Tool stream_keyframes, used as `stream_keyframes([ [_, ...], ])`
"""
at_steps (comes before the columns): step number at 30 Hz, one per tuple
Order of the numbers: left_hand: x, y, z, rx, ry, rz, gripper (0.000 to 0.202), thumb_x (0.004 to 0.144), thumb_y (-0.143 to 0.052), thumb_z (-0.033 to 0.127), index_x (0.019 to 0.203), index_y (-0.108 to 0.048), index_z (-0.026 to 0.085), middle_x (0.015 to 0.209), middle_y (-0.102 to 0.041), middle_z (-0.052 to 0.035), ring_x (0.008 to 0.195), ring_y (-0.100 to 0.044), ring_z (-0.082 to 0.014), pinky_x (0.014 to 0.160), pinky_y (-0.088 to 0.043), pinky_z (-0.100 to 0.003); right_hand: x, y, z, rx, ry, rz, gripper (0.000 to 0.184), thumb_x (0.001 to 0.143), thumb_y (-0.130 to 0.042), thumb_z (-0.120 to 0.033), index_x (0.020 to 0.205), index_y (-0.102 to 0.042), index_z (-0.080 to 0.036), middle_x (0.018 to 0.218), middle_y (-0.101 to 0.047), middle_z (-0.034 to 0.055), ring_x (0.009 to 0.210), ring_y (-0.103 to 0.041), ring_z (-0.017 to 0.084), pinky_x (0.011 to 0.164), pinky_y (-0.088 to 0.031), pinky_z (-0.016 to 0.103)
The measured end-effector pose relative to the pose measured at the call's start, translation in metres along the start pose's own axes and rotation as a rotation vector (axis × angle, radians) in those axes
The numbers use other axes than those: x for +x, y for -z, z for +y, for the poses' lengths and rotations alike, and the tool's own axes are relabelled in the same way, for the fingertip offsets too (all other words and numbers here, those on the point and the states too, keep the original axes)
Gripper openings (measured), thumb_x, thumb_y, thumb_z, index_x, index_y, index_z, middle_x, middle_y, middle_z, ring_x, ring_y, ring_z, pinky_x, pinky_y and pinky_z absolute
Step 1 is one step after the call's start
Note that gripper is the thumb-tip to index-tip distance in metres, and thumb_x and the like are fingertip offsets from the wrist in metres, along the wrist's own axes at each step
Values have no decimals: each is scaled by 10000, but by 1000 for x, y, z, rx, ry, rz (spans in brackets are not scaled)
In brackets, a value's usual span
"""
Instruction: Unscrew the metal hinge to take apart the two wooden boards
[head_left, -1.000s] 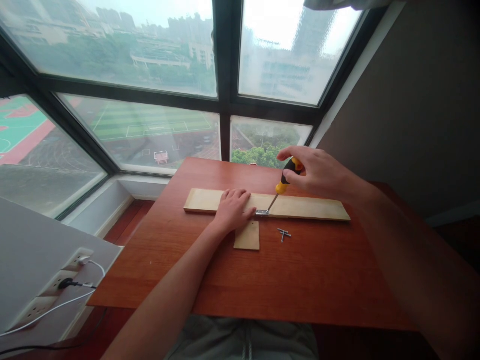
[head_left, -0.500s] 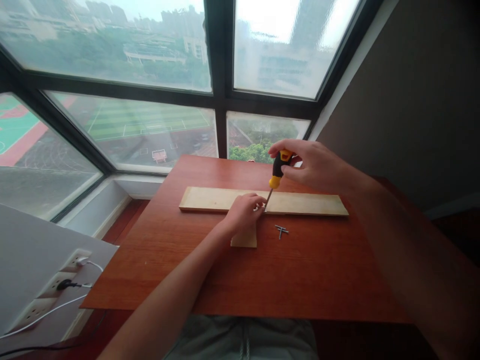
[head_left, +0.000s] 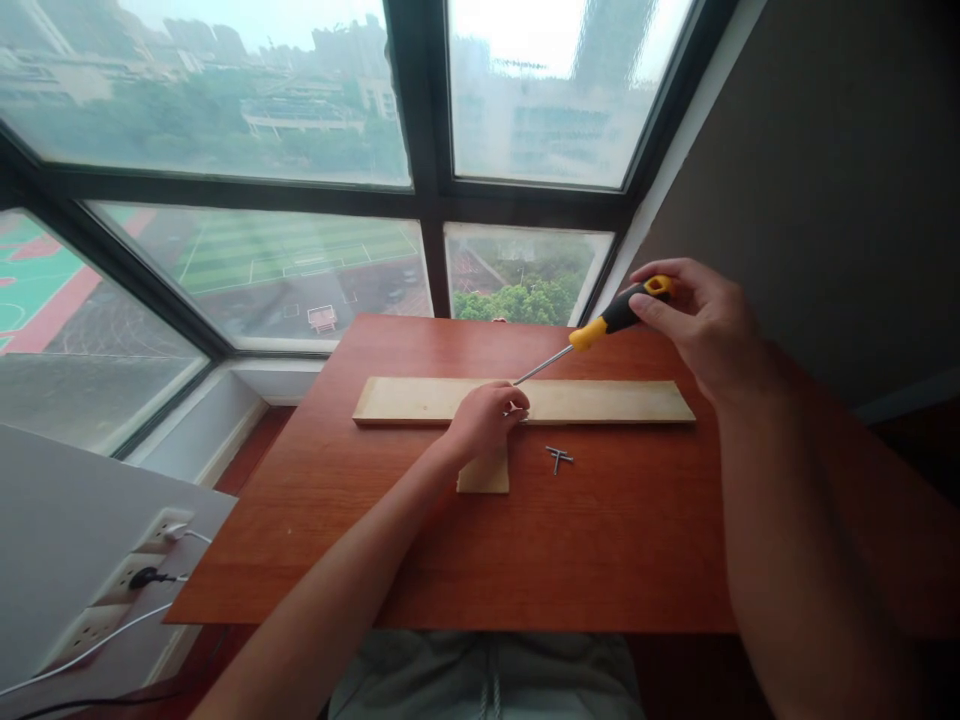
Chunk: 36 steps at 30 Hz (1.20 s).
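My right hand [head_left: 705, 325] grips the yellow and black handle of a screwdriver [head_left: 600, 328], held tilted above the table with its tip pointing down-left towards my left hand. My left hand [head_left: 484, 418] is curled with its fingers pinched over the joint between a long pale wooden board [head_left: 600, 402] and a small wooden piece [head_left: 484, 475] that sticks out towards me. What the fingers hold is hidden. A few loose screws [head_left: 559, 457] lie on the table just right of the small piece.
The boards rest on a reddish wooden table [head_left: 600, 540] set against a large window. A brown wall runs along the right side. A white power strip [head_left: 112, 590] with plugged cables lies at the lower left, beside the table.
The right hand lifted the screwdriver off the joint and swung it up and right, now slanted. The left hand shifted right and curled its fingers over the joint, covering the metal bracket.
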<state>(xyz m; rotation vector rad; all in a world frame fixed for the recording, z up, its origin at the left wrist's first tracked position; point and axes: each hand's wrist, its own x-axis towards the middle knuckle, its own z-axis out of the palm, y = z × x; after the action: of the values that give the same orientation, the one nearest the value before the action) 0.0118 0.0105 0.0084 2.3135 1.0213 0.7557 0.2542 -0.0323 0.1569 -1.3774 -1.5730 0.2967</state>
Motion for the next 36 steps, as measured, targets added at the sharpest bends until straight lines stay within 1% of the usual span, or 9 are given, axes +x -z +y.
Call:
stream_keyframes([
  [3, 3, 3, 2, -15, -8, 3, 13, 817, -688, 208, 807, -691, 200, 840, -695, -16, 740, -629, -151, 676, -469, -254, -14, -11, 38, 264, -177, 273, 250, 794, -710, -433, 893, -628, -219, 837, -616, -10, 765, -628, 153, 662, -543, 280],
  [7, 10, 7, 7, -59, -17, 55, 87, 850, -669, 274, 818, -675, 194, 833, -714, -32, 756, -646, -164, 704, -493, -278, -33, -33, 72, 588, -457, 418, 372, 715, -775, -469, 866, -562, -204, 748, -604, -45, 624, -616, 97, 560, -534, 204],
  [10, 10, 9, 14, -72, -36, 69, 99, 867, -649, 285, 838, -669, 192, 852, -717, -40, 767, -648, -164, 713, -500, -279, -46, -47, 87, 808, -608, 440, 351, 711, -789, -430, 832, -548, -205, 707, -627, -47, 566, -602, 70, 513, -525, 145],
  [14, -3, 6, 26, -20, -58, -47, 51, 852, -648, 225, 836, -687, 197, 833, -696, -29, 741, -635, -152, 677, -483, -250, -60, -60, 93, 974, -749, 268, 235, 746, -764, -330, 844, -607, -184, 753, -689, 7, 620, -664, 94, 541, -561, 133],
  [18, -18, -3, 38, 133, -86, -208, 114, 867, -604, 198, 844, -714, 213, 856, -687, -38, 741, -633, -162, 684, -475, -256, -67, -71, 88, 1032, -781, 98, 189, 779, -743, -281, 892, -671, -146, 792, -725, 65, 652, -682, 121, 572, -589, 159],
  [24, -23, -15, 50, 313, -134, -285, 143, 897, -558, 226, 908, -700, 235, 906, -688, -61, 847, -645, -224, 714, -487, -304, -73, -80, 79, 1061, -763, 20, 180, 811, -735, -296, 910, -702, -149, 876, -752, 81, 670, -681, 102, 577, -573, 140],
  [29, -24, -13, 51, 332, -103, -228, 144, 899, -571, 248, 995, -678, 236, 973, -685, -61, 910, -644, -230, 743, -497, -310, -75, -81, 78, 1106, -756, -21, 195, 773, -773, -268, 917, -700, -158, 898, -740, 57, 701, -681, 98, 600, -565, 138],
  [32, -24, -3, 47, 304, -61, -183, 136, 908, -571, 269, 979, -679, 229, 934, -677, -50, 850, -637, -200, 736, -497, -295, -75, -82, 80, 1144, -769, -24, 182, 764, -772, -244, 910, -693, -168, 887, -731, 48, 724, -681, 105, 622, -566, 146],
  [36, -26, 16, 33, 267, -58, -120, 123, 899, -568, 221, 945, -682, 218, 947, -665, -49, 855, -632, -185, 746, -495, -289, -74, -83, 83, 1193, -807, -15, 140, 770, -717, -221, 902, -684, -188, 892, -731, 56, 735, -673, 122, 613, -571, 167],
])
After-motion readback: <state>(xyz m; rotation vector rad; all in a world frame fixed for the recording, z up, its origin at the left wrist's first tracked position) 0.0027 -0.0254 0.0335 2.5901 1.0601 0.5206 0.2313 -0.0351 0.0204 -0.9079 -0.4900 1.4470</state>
